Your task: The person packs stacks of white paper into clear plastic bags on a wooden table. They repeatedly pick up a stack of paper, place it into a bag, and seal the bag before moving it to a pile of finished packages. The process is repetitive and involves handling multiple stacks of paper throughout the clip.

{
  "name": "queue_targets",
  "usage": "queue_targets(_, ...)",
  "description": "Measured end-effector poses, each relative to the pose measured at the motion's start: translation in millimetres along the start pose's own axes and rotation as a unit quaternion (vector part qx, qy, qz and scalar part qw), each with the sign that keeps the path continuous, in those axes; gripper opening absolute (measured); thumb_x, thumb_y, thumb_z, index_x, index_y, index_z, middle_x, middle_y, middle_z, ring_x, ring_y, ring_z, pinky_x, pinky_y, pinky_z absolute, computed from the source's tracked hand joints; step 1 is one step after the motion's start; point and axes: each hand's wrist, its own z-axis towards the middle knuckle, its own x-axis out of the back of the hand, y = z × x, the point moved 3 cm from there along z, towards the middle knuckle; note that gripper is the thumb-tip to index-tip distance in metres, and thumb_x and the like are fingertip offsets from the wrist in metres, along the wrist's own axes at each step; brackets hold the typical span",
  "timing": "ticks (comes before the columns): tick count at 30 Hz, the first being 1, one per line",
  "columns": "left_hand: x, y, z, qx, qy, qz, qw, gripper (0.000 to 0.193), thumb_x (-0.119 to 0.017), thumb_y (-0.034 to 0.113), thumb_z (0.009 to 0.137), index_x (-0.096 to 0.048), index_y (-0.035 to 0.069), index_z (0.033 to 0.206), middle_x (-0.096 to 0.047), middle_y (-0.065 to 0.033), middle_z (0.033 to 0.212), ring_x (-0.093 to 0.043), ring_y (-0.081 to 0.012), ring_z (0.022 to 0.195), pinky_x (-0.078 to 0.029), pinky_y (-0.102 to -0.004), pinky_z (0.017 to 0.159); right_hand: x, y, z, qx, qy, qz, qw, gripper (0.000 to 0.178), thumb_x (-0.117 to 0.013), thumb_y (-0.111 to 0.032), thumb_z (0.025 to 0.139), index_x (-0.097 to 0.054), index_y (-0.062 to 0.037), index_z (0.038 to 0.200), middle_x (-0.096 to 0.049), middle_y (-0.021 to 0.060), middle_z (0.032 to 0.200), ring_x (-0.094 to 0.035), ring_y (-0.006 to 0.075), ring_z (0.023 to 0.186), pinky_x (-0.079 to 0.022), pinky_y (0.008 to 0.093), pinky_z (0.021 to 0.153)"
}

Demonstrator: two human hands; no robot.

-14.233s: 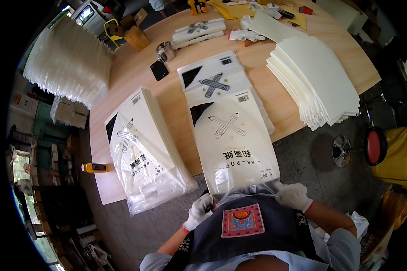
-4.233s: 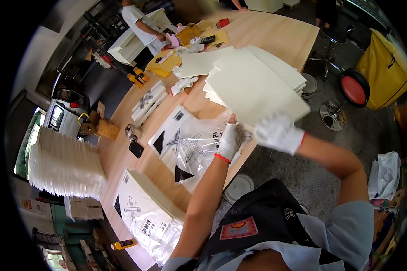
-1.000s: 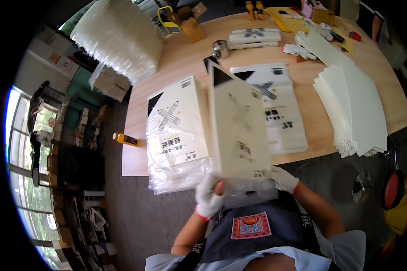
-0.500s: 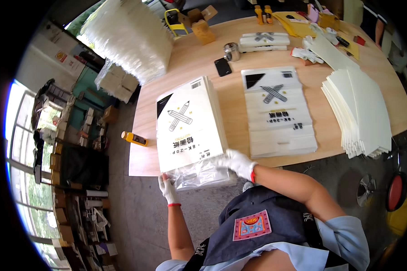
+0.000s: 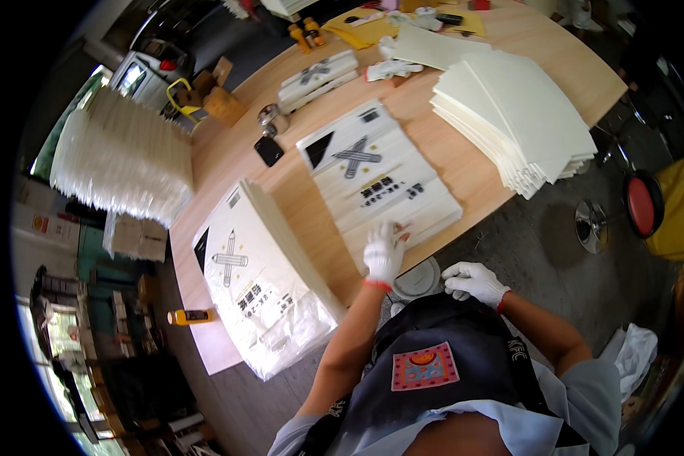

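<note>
My left hand, in a white glove with bare fingertips, is at the near edge of a flat stack of printed plastic bags. Its thumb and finger are pinched at the top bag's edge. My right hand, also gloved, hovers off the table's near edge by my apron; its fingers are loosely bent and apart, with nothing in them. To the left lies a tall pile of filled paper packs, the top one in a clear printed bag whose loose end hangs toward me.
A fanned stack of cream paper sheets lies at the right. A black phone, a metal tin and folded bags are farther back. An orange bottle lies at the left edge. A stool stands right of the table.
My view has turned to the right. Both hands have left the filled pack; the left has moved to the bag stack, the right to beside my apron. The pack now lies on the pile.
</note>
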Motion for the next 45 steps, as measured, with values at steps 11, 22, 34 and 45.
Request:
queue_targets(11, -12, -37, 64, 0.084, -0.181, -0.092, 0.976, 0.022, -0.054, 0.017, 0.079, -0.067, 0.005, 0.091, -0.068, -0.0139, 0.084, -0.064, -0.0248, 0.078, -0.048, -0.0351, 0.072, -4, -12, 20, 0.080, -0.023, 0.060, 0.995, 0.030, -0.060, -0.019, 0.088, -0.058, -0.0006, 0.111, -0.066, 0.0076, 0.090, -0.063, 0.0148, 0.076, -0.051, 0.0261, 0.068)
queue_targets(22, 47, -18, 135, 0.023, -0.126, -0.369, 0.921, 0.013, -0.058, 0.016, 0.087, -0.057, 0.011, 0.099, -0.064, -0.0083, 0.081, -0.061, -0.0177, 0.071, -0.050, -0.0331, 0.071, -5, -79, 172, 0.207, 0.107, 0.024, 0.972, 0.038, -0.049, -0.039, 0.092, -0.062, -0.0044, 0.096, -0.064, 0.0091, 0.083, -0.058, 0.0147, 0.072, -0.048, 0.0346, 0.063)
queue_targets(34, 42, 132, 71, -0.361, 0.000, -0.127, 0.924, 0.038, -0.054, -0.008, 0.072, -0.060, 0.006, 0.107, -0.064, -0.0119, 0.088, -0.061, -0.0234, 0.062, -0.049, -0.0355, 0.057, 10, -124, 88, 0.354, 0.244, -0.202, 0.880, 0.041, -0.052, -0.045, 0.086, -0.066, -0.0064, 0.090, -0.067, 0.0123, 0.088, -0.064, 0.0265, 0.082, -0.049, 0.0361, 0.072)
queue_targets(45, 30, 108, 41, -0.186, -0.084, -0.171, 0.964, 0.026, -0.060, -0.001, 0.081, -0.062, 0.004, 0.107, -0.065, -0.0141, 0.103, -0.064, -0.0240, 0.090, -0.051, -0.0305, 0.069, 51, -124, 30, 0.226, 0.162, -0.457, 0.845, 0.031, -0.062, -0.035, 0.080, -0.064, -0.0158, 0.105, -0.063, 0.0125, 0.108, -0.060, 0.0272, 0.098, -0.047, 0.0362, 0.086)
